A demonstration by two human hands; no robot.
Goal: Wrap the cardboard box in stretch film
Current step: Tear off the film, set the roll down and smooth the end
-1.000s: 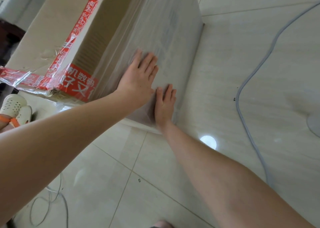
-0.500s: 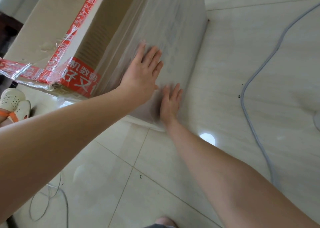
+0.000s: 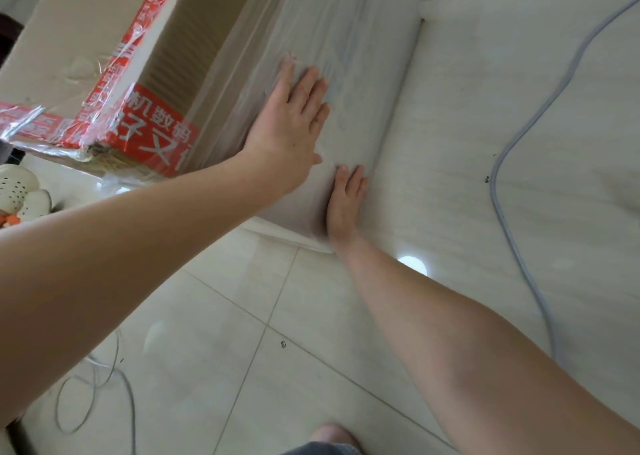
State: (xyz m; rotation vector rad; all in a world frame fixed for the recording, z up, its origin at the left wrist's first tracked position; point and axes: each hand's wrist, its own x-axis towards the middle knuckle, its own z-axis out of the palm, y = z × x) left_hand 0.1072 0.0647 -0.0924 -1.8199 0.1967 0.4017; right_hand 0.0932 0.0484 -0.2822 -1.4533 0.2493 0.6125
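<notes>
One left hand (image 3: 287, 125), one right hand (image 3: 344, 201), fingers (image 3: 310, 87) straight, flat on stretch film (image 3: 363, 56); one cardboard box (image 3: 69, 39)

Cardboard box (image 3: 69, 32): large, plain brown, closed. It stands on the pale tiled floor (image 3: 485, 143), base against the tiles.
Box top: bare cardboard, slightly dented, sealed along its seam with red tape (image 3: 156, 132) printed in white characters. The tape runs down over the box's near top corner.
Box side, upper strip: uncovered, with corrugated ridges showing just below the box's top edge.
Stretch film (image 3: 363, 56): clear, cloudy where layered, drawn tight over the box's tall side face from that strip down to the base. Fine wrinkles run along it.
Film at the corner: crinkled, shiny strands lie over the tape at the box's near top corner.
</notes>
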